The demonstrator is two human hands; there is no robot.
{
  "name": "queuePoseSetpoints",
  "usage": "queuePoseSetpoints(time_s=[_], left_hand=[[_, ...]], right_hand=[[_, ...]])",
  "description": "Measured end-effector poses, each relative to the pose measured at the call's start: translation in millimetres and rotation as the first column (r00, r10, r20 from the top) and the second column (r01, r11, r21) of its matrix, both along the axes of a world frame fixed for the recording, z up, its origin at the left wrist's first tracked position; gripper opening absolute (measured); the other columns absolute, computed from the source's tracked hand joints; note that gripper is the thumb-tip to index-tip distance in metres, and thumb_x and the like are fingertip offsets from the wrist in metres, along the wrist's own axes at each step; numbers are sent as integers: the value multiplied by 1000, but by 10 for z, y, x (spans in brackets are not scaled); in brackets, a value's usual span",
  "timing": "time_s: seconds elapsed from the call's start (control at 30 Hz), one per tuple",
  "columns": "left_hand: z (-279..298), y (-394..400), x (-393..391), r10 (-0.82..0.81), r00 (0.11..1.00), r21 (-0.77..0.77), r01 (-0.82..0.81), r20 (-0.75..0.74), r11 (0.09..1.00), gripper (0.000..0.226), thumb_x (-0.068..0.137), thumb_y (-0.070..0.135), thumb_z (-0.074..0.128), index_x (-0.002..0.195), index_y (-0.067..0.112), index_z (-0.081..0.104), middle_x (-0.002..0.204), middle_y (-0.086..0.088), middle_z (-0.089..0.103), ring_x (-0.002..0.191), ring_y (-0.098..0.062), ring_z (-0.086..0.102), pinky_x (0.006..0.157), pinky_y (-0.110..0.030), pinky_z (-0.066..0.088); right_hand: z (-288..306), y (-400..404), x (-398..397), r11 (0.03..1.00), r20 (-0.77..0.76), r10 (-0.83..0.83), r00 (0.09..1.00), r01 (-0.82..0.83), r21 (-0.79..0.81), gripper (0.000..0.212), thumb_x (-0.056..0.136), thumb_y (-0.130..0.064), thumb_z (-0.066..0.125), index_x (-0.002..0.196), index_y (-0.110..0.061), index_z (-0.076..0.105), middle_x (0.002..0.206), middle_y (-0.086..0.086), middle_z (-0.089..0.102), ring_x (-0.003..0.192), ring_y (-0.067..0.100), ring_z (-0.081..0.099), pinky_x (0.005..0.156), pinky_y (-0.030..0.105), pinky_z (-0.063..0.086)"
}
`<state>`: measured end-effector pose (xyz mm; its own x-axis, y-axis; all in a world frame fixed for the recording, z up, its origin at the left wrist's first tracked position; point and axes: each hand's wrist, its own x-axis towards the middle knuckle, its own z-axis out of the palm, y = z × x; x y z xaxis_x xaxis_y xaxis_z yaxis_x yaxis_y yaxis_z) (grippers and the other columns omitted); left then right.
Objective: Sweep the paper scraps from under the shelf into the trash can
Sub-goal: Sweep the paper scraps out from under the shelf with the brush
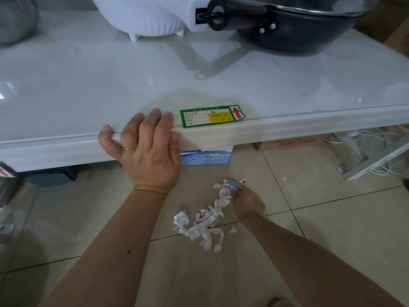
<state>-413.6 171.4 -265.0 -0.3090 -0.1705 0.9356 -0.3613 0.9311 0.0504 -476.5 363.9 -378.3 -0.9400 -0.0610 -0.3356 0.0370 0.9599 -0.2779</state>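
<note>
White torn paper scraps (204, 224) lie in a loose heap on the beige tiled floor, just in front of the white shelf (287, 127). Some scraps carry red heart marks. My left hand (143, 147) grips the shelf's front edge, fingers on top and thumb over the lip. My right hand (247, 202) is down at the floor at the heap's right end, shut on a small blue-and-yellow object (235, 183) whose kind I cannot tell. It touches the upper scraps. No trash can is recognisable in view.
On the shelf stand a dark wok (305, 25) and a white appliance (141, 16); a green price label (212, 117) sits on its edge. Under it are a blue-white box (205, 156), a cardboard box (292, 144), a teal container (51, 177). A white metal bracket (376, 162) and cables lie right.
</note>
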Motion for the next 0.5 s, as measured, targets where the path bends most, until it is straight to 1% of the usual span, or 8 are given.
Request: queuePoseSetpoints(time_s=[0.13,0.17,0.23,0.3,0.37,0.43,0.5], left_hand=[[-2,1,14,-2,1000,14,1,19,1000,34,97,27,32,107,16,62,104,-3,71,106,-21,49,105,-42,14],[0,2,18,-4,1000,16,3,23,1000,33,97,27,32,108,16,61,105,-3,71,106,-21,49,104,-42,15],[5,8,21,-13,999,20,13,30,1000,33,97,27,31,108,16,61,105,-3,71,107,-21,48,103,-43,17],[6,6,21,-20,999,25,20,27,1000,33,97,27,31,109,16,60,105,-4,71,106,-21,48,104,-42,14],[0,6,14,-17,1000,28,16,19,999,33,97,27,31,108,17,60,104,-3,71,106,-21,48,105,-41,11],[-3,4,7,-12,1000,30,12,16,999,33,98,28,30,108,17,60,104,-3,71,105,-21,48,105,-41,10],[-5,3,5,-12,1000,30,12,20,999,33,98,28,30,108,17,59,103,-4,71,105,-21,48,105,-42,11]], right_hand=[[57,-214,294,996,-19,86,996,-87,-23,42,99,-36,32,118,-15,62,117,10,67,109,30,63,89,33,49],[83,-238,324,995,-34,93,995,-94,-35,41,99,-36,31,117,-17,62,116,10,68,108,30,63,86,33,49],[144,-238,306,993,-76,92,993,-97,-64,39,100,-35,29,112,-20,63,112,8,69,103,29,64,76,30,45],[210,-201,220,993,-121,77,990,-87,-83,38,99,-35,30,111,-22,64,109,7,70,100,29,65,73,29,43],[240,-167,98,993,-134,54,989,-67,-93,38,99,-35,31,115,-24,64,110,8,70,100,29,64,78,30,47],[218,-186,-23,993,-100,34,994,-45,-106,38,98,-36,32,118,-25,63,113,8,69,102,30,64,82,32,48],[141,-261,-105,993,-53,36,998,-42,-112,39,98,-37,33,119,-23,63,116,9,68,106,31,62,86,34,48]])
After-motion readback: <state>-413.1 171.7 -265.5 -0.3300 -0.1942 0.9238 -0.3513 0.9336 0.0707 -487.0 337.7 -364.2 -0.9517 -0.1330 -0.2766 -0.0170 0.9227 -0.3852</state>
